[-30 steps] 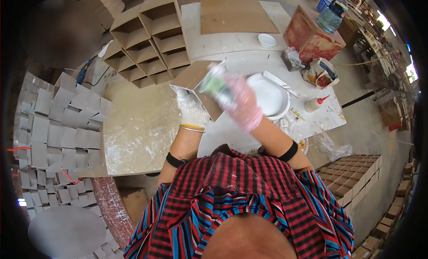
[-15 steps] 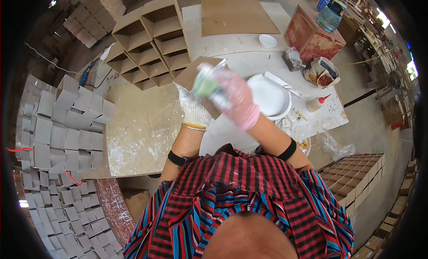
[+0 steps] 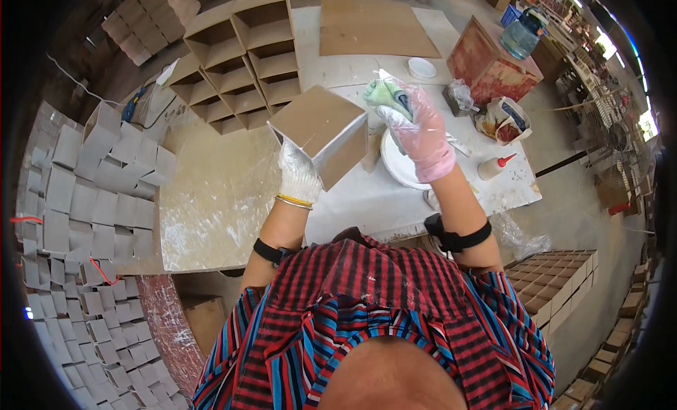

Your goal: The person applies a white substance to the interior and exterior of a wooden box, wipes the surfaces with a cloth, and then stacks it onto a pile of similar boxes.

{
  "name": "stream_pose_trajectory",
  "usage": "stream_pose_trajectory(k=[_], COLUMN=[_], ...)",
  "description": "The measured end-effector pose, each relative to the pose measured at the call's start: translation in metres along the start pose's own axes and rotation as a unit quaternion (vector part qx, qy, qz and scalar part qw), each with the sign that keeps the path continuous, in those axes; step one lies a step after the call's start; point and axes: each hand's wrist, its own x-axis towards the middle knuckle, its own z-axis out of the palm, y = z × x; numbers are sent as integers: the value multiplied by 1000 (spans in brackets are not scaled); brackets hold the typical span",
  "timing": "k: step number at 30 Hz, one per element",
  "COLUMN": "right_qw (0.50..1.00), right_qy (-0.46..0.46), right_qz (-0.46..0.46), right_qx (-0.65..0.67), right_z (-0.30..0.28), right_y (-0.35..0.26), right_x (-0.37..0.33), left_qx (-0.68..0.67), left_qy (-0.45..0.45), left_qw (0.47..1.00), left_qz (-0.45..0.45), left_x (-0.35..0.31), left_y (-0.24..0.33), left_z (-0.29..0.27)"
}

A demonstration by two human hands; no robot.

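My left hand, in a white knitted glove, holds up a brown box by its lower left side. The box is tilted, with one broad face toward me and pale edges. In my right hand, covered by a pink glove and clear plastic, is a crumpled green cloth. The cloth is to the right of the box and apart from it. Below the right hand sits a round white basin, partly hidden by that hand.
A brown compartment shelf stands at the table's back left. Stacks of grey boxes crowd the left. A glue bottle with a red tip, a small white bowl and an open bag sit at right. A water jug tops a stained crate.
My right hand with the cloth has moved right, off the box. The box has turned in my left hand, and its broad face now shows.
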Motion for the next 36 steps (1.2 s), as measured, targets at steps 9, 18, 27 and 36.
stream_pose_trajectory(k=[9, 18, 27, 36], right_qw=[980, 984, 976, 971], right_qy=[-126, -112, -163, -171], right_qz=[-98, -85, -135, -112], right_qx=[-115, -108, -52, -125], right_z=[25, 30, 27, 4], right_y=[-37, -43, -32, -36], right_x=[-30, -32, -35, -27], left_qx=[-143, -16, 26, 27], left_qy=[-240, -15, -36, -165], left_qw=[956, 1000, 999, 981], left_qz=[-92, 20, -17, -101], left_x=[8, 1, -4, -1], left_y=[3, -1, 6, 12], left_z=[0, -4, -11, -25])
